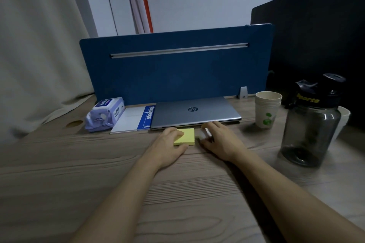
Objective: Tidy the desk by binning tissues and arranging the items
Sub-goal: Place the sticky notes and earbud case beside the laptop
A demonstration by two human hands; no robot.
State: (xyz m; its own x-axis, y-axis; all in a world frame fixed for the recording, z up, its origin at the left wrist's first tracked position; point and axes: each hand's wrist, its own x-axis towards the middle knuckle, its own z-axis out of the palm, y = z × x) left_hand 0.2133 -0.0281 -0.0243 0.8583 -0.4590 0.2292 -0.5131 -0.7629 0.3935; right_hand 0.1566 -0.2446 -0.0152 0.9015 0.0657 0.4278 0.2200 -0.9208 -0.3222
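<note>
A yellow sticky-note pad (187, 136) lies on the wooden desk (79, 163) just in front of the closed grey laptop (194, 111). My left hand (170, 144) grips the pad's left side, fingers on top and thumb at its near edge. My right hand (216, 140) rests just right of the pad, its fingers curled over a small white thing (203, 134) that is mostly hidden. A white notebook with a blue spine (131, 118) lies left of the laptop. A tissue pack (105, 114) sits further left.
A blue divider panel (173, 69) stands behind the laptop. A stack of paper cups (267, 110) and a dark sports bottle (312, 124) stand at the right, with a white cup (343, 118) behind the bottle. A curtain (39, 55) hangs at the left.
</note>
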